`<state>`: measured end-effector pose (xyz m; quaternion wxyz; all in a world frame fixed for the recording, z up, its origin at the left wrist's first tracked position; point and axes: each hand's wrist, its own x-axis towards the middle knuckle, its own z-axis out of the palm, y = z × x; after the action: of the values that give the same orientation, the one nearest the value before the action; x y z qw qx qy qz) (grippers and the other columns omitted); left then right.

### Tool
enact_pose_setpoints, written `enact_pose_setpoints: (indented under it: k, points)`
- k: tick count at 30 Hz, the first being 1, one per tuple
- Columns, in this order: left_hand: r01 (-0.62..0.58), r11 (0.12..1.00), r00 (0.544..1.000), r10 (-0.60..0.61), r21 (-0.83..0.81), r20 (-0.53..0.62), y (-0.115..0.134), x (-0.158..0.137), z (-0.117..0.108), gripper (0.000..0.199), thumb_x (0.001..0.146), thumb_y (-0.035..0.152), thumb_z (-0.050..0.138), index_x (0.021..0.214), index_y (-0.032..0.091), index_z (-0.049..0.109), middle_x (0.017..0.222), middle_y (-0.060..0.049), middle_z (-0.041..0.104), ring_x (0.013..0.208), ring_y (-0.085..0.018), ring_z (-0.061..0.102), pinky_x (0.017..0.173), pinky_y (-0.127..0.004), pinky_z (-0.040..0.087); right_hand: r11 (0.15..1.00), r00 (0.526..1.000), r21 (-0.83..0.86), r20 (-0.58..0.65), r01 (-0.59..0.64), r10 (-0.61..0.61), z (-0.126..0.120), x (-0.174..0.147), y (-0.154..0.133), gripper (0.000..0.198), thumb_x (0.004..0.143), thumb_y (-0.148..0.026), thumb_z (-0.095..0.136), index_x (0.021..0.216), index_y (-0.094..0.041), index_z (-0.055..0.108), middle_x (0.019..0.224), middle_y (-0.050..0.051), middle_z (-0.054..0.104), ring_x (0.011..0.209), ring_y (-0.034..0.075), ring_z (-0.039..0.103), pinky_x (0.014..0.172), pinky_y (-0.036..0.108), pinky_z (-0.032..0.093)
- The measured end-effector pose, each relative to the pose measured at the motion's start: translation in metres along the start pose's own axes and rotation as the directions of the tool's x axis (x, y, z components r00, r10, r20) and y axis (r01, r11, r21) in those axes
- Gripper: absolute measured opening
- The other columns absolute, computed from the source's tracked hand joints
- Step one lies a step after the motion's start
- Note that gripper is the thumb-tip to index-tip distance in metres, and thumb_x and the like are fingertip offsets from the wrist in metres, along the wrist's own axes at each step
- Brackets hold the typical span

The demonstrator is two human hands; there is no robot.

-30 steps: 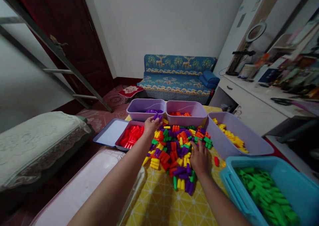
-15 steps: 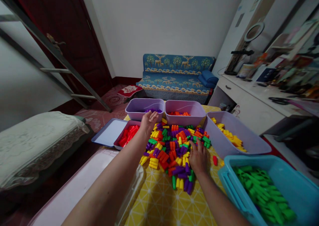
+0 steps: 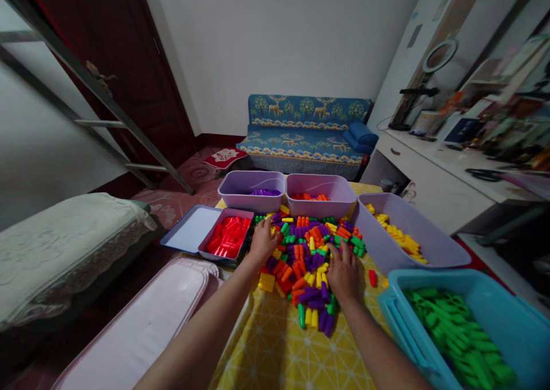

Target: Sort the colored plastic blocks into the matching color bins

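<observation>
A mixed heap of plastic building pegs (image 3: 301, 258) in purple, orange, yellow, green and red lies on the yellow patterned tablecloth (image 3: 275, 344). At the heap's left side, my left hand (image 3: 263, 242) reaches down over the pieces, fingers slightly bent and apart; nothing shows in its grasp, though the fingertips are partly hidden. My right hand (image 3: 345, 272) rests on the heap's right side with fingers spread over green and yellow pieces. Beside my left hand stands an open case (image 3: 199, 250) of red pieces (image 3: 228, 235). One red piece (image 3: 372, 278) lies apart to the right.
Behind the heap stand a purple-piece bin (image 3: 232, 198) and an orange-piece bin (image 3: 322, 208). To the right are a lilac bin (image 3: 447, 255) of yellow pieces and a blue bin (image 3: 511, 315) of green ones. Pale lids (image 3: 141, 321) lie at left.
My left hand has come down and back from above the purple-piece bin to the left part of the heap. My right hand stays nearly in place. The view has shifted slightly.
</observation>
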<state>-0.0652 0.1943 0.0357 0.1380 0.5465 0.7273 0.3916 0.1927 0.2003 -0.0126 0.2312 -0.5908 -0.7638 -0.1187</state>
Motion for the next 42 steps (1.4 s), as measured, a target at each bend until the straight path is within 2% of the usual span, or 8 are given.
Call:
enact_pose_setpoints:
  k: [4, 9, 13, 18, 22, 25, 30, 42]
  points:
    - [0.103, 0.951, 0.995, -0.102, 0.29, -0.02, 0.006, -0.01, 0.012, 0.057, 0.08, 0.034, 0.062, 0.133, 0.014, 0.05, 0.135, -0.02, 0.053, 0.124, -0.032, 0.05, 0.103, -0.044, 0.039, 1.0, 1.0, 0.019, -0.016, 0.006, -0.006, 0.002, 0.0, 0.001, 0.041, 0.086, -0.015, 0.049, 0.125, -0.022, 0.06, 0.144, 0.013, 0.044, 0.116, 0.026, 0.049, 0.098, 0.04, 0.04]
    - [0.067, 0.944, 0.998, -0.066, 0.322, -0.012, 0.021, -0.015, 0.02, 0.048, 0.08, 0.038, 0.062, 0.124, 0.017, 0.06, 0.119, -0.017, 0.064, 0.118, -0.032, 0.054, 0.1, -0.044, 0.041, 1.0, 1.0, 0.005, -0.013, 0.005, -0.004, 0.004, 0.0, 0.002, 0.04, 0.088, -0.017, 0.049, 0.126, -0.023, 0.06, 0.144, 0.011, 0.043, 0.115, 0.025, 0.049, 0.096, 0.039, 0.04]
    - [0.048, 0.998, 0.997, -0.049, 0.03, 0.062, 0.021, -0.012, 0.023, 0.041, 0.077, 0.031, 0.067, 0.117, 0.022, 0.065, 0.116, -0.011, 0.069, 0.113, -0.028, 0.06, 0.099, -0.041, 0.044, 1.0, 1.0, -0.002, -0.004, 0.007, -0.007, 0.006, 0.0, 0.003, 0.04, 0.088, -0.017, 0.049, 0.126, -0.024, 0.06, 0.146, 0.01, 0.042, 0.117, 0.025, 0.048, 0.096, 0.038, 0.04]
    - [0.023, 0.894, 0.998, 0.007, -0.447, 0.065, 0.017, -0.01, 0.012, 0.033, 0.082, 0.012, 0.052, 0.11, 0.017, 0.068, 0.11, -0.011, 0.072, 0.1, -0.021, 0.067, 0.092, -0.036, 0.051, 1.0, 1.0, 0.005, -0.01, -0.001, 0.001, 0.006, 0.0, 0.002, 0.04, 0.087, -0.017, 0.049, 0.125, -0.023, 0.061, 0.144, 0.011, 0.043, 0.116, 0.025, 0.049, 0.096, 0.039, 0.04]
    - [-0.051, 0.998, 0.995, 0.048, -0.028, -0.089, 0.025, -0.031, -0.011, 0.031, 0.082, 0.013, 0.052, 0.107, 0.019, 0.069, 0.116, -0.01, 0.068, 0.113, -0.026, 0.059, 0.103, -0.042, 0.043, 1.0, 1.0, 0.007, 0.005, -0.007, 0.007, 0.006, -0.001, 0.002, 0.042, 0.085, -0.016, 0.052, 0.126, -0.023, 0.06, 0.146, 0.011, 0.042, 0.117, 0.026, 0.049, 0.098, 0.039, 0.04]
    - [0.077, 0.948, 0.996, -0.059, 0.31, -0.066, 0.036, -0.056, -0.022, 0.039, 0.082, 0.024, 0.059, 0.12, 0.019, 0.064, 0.13, -0.016, 0.059, 0.122, -0.034, 0.05, 0.102, -0.05, 0.039, 1.0, 1.0, 0.007, 0.01, -0.008, 0.008, 0.006, -0.001, 0.002, 0.044, 0.084, -0.014, 0.053, 0.126, -0.022, 0.06, 0.146, 0.012, 0.042, 0.118, 0.026, 0.048, 0.099, 0.039, 0.039]
    - [0.221, 0.865, 0.969, -0.246, 0.45, -0.004, 0.043, -0.082, -0.018, 0.059, 0.082, 0.039, 0.061, 0.137, 0.021, 0.048, 0.139, -0.018, 0.048, 0.127, -0.037, 0.044, 0.094, -0.052, 0.044, 1.0, 1.0, 0.007, 0.005, 0.003, -0.003, 0.006, -0.001, 0.003, 0.042, 0.086, -0.016, 0.051, 0.127, -0.023, 0.06, 0.146, 0.011, 0.042, 0.117, 0.026, 0.049, 0.096, 0.039, 0.04]
    - [-0.05, 0.991, 0.998, 0.054, -0.121, 0.03, 0.05, -0.062, 0.034, 0.046, 0.08, 0.029, 0.064, 0.125, 0.019, 0.062, 0.14, -0.014, 0.051, 0.134, -0.032, 0.043, 0.11, -0.048, 0.038, 1.0, 1.0, 0.004, 0.011, 0.003, -0.003, 0.008, -0.001, 0.004, 0.047, 0.082, -0.014, 0.054, 0.128, -0.023, 0.059, 0.147, 0.011, 0.041, 0.118, 0.027, 0.048, 0.097, 0.039, 0.04]
